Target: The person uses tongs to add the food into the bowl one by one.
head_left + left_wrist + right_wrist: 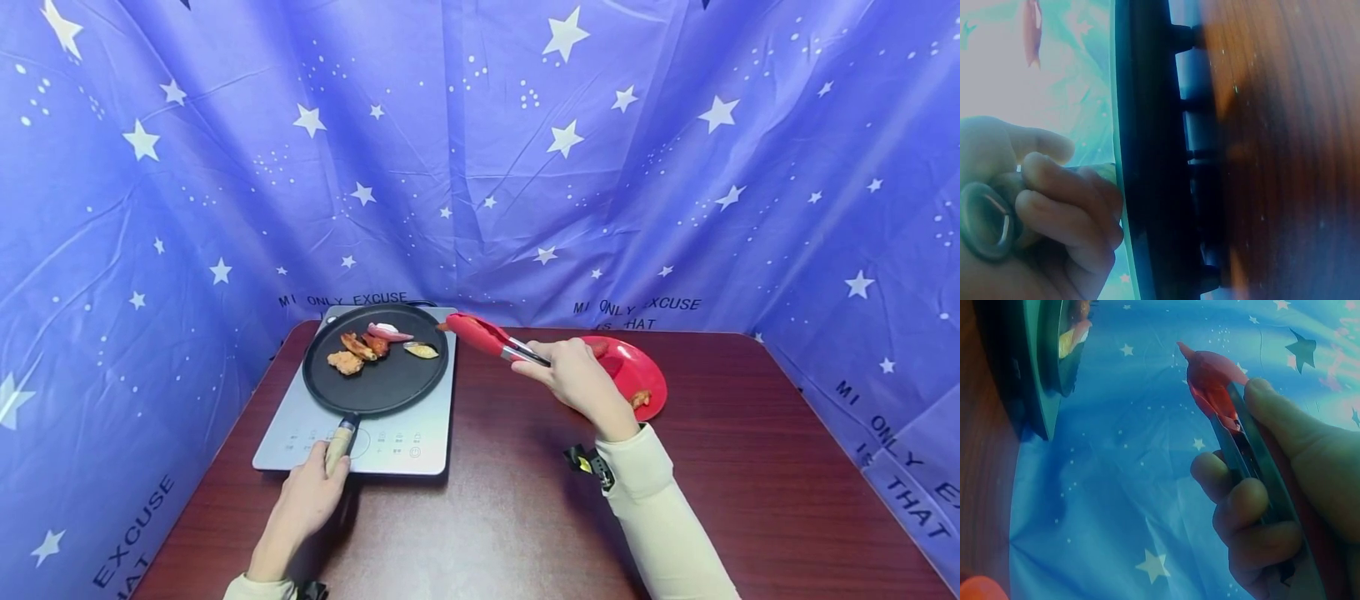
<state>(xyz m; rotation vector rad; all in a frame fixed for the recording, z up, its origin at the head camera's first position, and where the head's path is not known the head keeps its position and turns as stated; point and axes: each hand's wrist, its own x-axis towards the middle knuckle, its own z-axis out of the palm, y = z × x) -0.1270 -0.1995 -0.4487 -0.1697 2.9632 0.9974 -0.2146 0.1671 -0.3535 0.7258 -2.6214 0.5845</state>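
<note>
My left hand (306, 493) grips the wooden handle (339, 446) of a round black frying pan (382, 398). In the pan lie a golden fried piece (345, 362), browned wing-like pieces (358, 347), a pink-and-white piece (390, 333) and a yellow shell-shaped piece (422, 351). My right hand (588, 385) holds metal tongs with red tips (480, 335), thumb on one arm and fingers curled round the other. The tips are pressed together on a small reddish-brown food piece (442, 326), mostly hidden, which pokes out near the pan's right rim.
Under the pan is a silver induction cooktop (431, 458) with printed controls. A red plate (654, 364) stands at the right, partly behind my right hand, with a browned piece (641, 399) on it. Starry blue cloth (465, 208) surrounds the dark red wooden table (510, 517).
</note>
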